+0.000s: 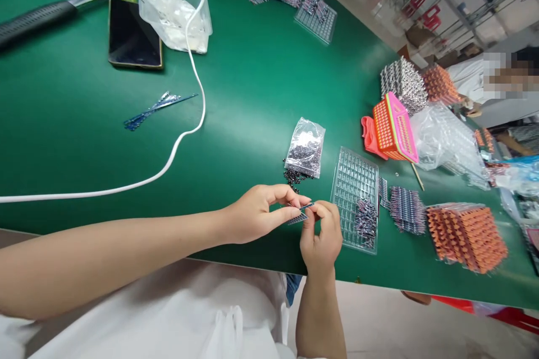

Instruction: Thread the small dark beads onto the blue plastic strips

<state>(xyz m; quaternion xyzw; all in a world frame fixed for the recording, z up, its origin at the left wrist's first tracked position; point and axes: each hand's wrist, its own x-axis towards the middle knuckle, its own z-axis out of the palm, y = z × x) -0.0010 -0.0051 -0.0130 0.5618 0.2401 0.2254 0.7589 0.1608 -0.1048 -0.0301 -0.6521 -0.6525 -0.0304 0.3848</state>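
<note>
White shirt (pixel 202 308) nearest camera, lower left of clear tray (pixel 346 199). Far left of tray, upper area: black-handled tool (pixel 37 23), phone (pixel 133 33), then plastic tub (pixel 172 11) with white packing inside. Nearer but well left of tray: bundle of blue strips (pixel 154 112), white cable (pixel 185 134) curving past it. Left hand (pixel 263 212), left of tray, in narrow pinch on small striped piece (pixel 298 219); piece held up just left of tray. Dark beads (pixel 295 177) and clear bag (pixel 305 148) also left of tray, beads spilled at bag's lower edge. Right hand (pixel 322 238), between piece and tray, fingers drawn close at piece's blue edge; cannot tell if gripping or only touching. Step in hand: looks like fine fingertip work on one piece, detail too small. Next move seems to call for steady left pinch, small right-finger motion. Pile of thin parts (pixel 366 221) in tray's lower right. Right of tray: basket (pixel 393 129) above, striped stack (pixel 406 210), orange stack (pixel 467 235) farthest
</note>
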